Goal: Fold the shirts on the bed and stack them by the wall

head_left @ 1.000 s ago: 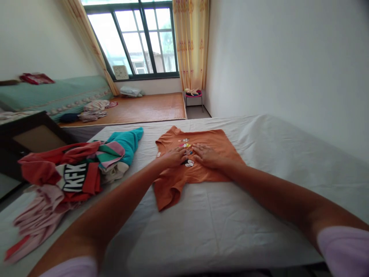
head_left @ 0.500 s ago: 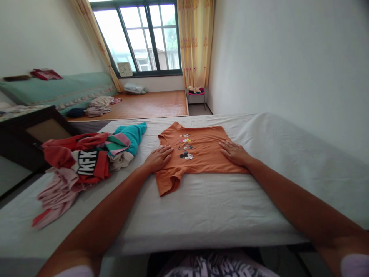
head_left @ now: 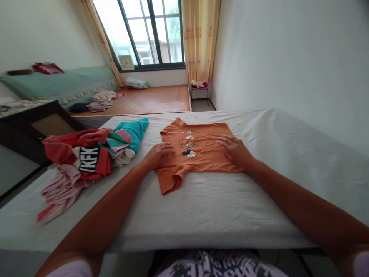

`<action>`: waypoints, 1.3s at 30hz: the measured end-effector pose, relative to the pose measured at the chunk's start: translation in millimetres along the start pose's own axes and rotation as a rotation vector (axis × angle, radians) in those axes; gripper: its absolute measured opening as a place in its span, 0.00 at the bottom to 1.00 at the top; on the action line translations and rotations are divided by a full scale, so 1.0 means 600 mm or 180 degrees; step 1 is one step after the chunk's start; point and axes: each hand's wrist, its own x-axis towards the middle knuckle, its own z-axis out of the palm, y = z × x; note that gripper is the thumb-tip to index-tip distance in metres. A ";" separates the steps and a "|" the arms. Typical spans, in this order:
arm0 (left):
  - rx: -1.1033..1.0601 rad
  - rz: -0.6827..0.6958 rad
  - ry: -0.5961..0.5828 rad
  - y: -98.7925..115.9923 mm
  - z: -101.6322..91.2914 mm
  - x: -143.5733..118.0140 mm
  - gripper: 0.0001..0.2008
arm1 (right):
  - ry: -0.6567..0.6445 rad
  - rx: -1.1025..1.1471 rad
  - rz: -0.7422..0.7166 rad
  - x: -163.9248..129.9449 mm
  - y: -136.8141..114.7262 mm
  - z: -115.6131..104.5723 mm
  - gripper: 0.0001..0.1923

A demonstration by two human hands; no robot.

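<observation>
An orange T-shirt [head_left: 201,157] with a row of cartoon figures on its front lies spread on a white-sheeted surface, its collar to the left and hem to the right. My left hand [head_left: 159,155] rests on the shirt near the collar and the near sleeve, fingers lying on the cloth and slightly bent. Over by the hem, my right hand [head_left: 235,151] touches the fabric with its fingers stretched out and a little arched. The near sleeve [head_left: 170,184] points toward me. Small wrinkles run through the cloth by both hands.
A heap of clothes [head_left: 92,159], red, pink and teal, lies to the left on the white sheet [head_left: 207,215]. Behind stand a bed with a brown mat [head_left: 158,98], a dark cabinet [head_left: 54,123] and a small stool [head_left: 199,87]. A white wall [head_left: 288,57] borders the right side.
The view has tipped slightly downward. Both hands stay on the T-shirt, but their knuckles have risen and the fingers are more bent. Slight wrinkles have formed in the cloth.
</observation>
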 end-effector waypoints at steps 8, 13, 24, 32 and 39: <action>-0.0804 0.0462 -0.0082 0.015 -0.002 0.000 0.18 | -0.0366 0.1223 -0.1194 0.033 -0.218 0.006 0.32; -0.0787 0.0509 -0.0235 0.011 -0.007 -0.001 0.20 | -0.0593 0.1250 -0.1469 0.063 -0.252 0.036 0.13; -0.0242 0.0257 -0.0071 0.012 -0.001 -0.003 0.21 | -0.0679 0.2344 -0.1562 0.052 -0.220 -0.004 0.12; -0.0226 0.0416 -0.0651 0.038 0.015 -0.006 0.30 | -0.0792 0.0461 -0.0266 0.045 -0.132 0.058 0.30; -0.0271 0.0326 -0.0840 0.043 0.004 -0.011 0.32 | -0.1047 0.0317 -0.0139 0.007 -0.083 0.038 0.32</action>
